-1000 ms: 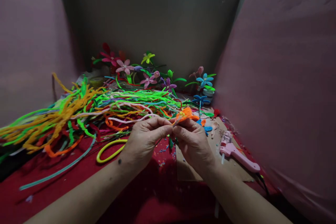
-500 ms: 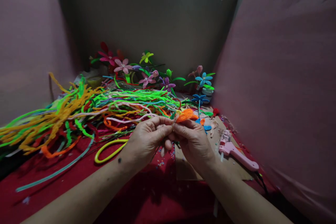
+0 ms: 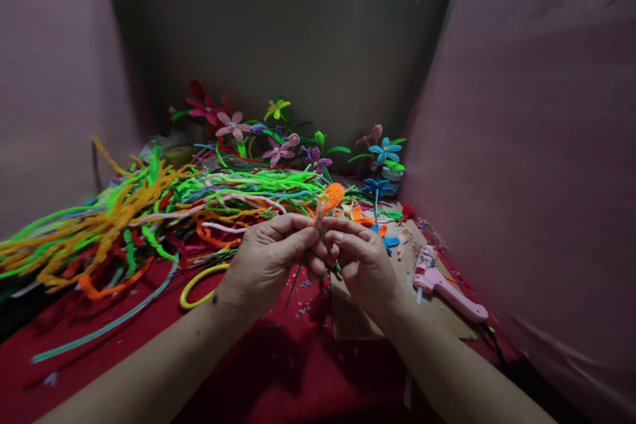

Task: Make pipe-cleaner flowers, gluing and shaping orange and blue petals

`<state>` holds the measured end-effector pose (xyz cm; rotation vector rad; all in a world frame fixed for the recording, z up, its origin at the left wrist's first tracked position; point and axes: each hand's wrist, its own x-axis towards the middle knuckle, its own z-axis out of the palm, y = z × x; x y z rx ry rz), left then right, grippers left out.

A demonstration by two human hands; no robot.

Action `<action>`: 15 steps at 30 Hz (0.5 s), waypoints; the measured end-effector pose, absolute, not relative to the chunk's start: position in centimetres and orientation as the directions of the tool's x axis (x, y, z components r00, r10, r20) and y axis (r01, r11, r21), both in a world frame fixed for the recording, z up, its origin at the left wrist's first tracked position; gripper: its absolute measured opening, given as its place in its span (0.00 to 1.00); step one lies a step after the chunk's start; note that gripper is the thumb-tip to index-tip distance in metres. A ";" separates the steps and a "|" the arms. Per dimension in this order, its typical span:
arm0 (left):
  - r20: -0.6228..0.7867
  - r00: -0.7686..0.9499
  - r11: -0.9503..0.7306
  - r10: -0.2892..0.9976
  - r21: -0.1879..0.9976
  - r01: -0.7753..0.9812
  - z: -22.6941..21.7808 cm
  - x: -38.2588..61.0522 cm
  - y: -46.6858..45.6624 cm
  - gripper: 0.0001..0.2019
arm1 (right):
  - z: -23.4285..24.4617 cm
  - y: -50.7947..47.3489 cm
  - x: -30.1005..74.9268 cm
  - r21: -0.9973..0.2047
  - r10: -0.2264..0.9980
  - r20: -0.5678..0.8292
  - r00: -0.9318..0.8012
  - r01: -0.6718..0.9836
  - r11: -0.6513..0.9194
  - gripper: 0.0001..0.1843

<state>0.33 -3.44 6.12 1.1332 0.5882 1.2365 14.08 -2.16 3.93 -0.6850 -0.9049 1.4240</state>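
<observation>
Both hands meet over the middle of the table, closed round a partly formed pipe-cleaner flower (image 3: 334, 196). It has an orange fuzzy petal, a yellow center and a thin dark stem that pokes out below the fingers. My left hand (image 3: 271, 255) pinches the stem just under the petal between thumb and index finger. My right hand (image 3: 365, 262) has its fingers curled, with the tips pressed at the same spot from the other side. More orange petals (image 3: 362, 216) show just behind the right hand; whether they join the flower I cannot tell.
To the left spreads a big pile of colored pipe cleaners (image 3: 149, 205). Finished pipe-cleaner flowers (image 3: 233, 124) stand along the back. A pink glue gun (image 3: 450, 288) rests on a cardboard sheet (image 3: 358, 318) at right, near blue petals (image 3: 391, 242). A yellow loop (image 3: 199, 285) lies by my left wrist.
The orange petal has turned from lying over my right fingers to standing upright, slightly to the left. The dark stem now shows under my left hand. Both hands have shifted slightly.
</observation>
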 end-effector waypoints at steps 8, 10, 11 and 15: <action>0.178 0.097 -0.116 0.979 0.887 -0.447 6.1 0.0 -2.6 0.03 | 4.5 -1.7 14.9 -0.857 0.978 0.207 -0.036 -0.488 0.164 0.09; 0.168 0.093 -0.110 0.981 0.889 -0.444 6.0 0.0 -2.4 0.04 | 5.4 -1.5 15.9 -0.842 0.960 0.280 0.004 -0.480 0.247 0.12; 0.167 0.097 -0.107 0.981 0.889 -0.446 5.9 -0.1 -2.2 0.04 | 5.9 -1.4 16.5 -0.831 0.949 0.314 0.032 -0.474 0.291 0.13; 0.157 0.114 -0.087 0.981 0.881 -0.465 5.5 -0.3 -1.6 0.05 | 7.7 -1.6 19.2 -0.811 0.900 0.415 0.132 -0.396 0.432 0.20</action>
